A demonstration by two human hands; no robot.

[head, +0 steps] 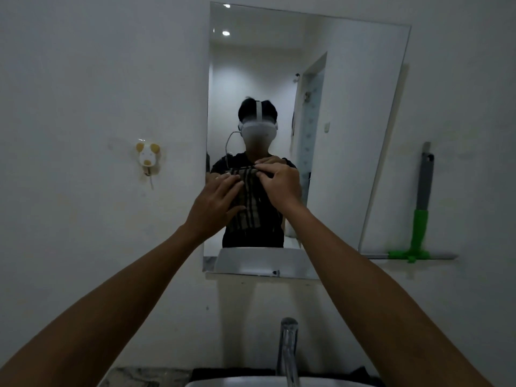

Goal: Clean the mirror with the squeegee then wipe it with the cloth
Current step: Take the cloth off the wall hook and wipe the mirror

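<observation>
The left hand (216,198) lies flat with spread fingers on the cloth (247,208), pressing it toward the mirror (349,121). The right hand (280,181) pinches the top edge of the same cloth between thumb and fingers. The cloth is one piece, dark with lighter stripes, and it hangs in front of the lower middle of the mirror; I cannot tell if it touches the glass. Both arms are bare and reach up from the bottom corners.

The squeegee (420,216) is not in any hand. It stands upright to the right of the mirror, its grey and green handle against the wall (83,79) and its green head resting on a narrow shelf (441,257) that runs along the mirror's lower right edge.

No writing or brand can be read anywhere. There is one mirror, one cloth, one squeegee. One hook (147,158) shaped like a small animal face is stuck on the wall left of the mirror. One metal tap (287,350) rises at the bottom, above one white basin (237,383); what is in the basin is out of view. A dark counter (145,377) edge shows beside it.
</observation>
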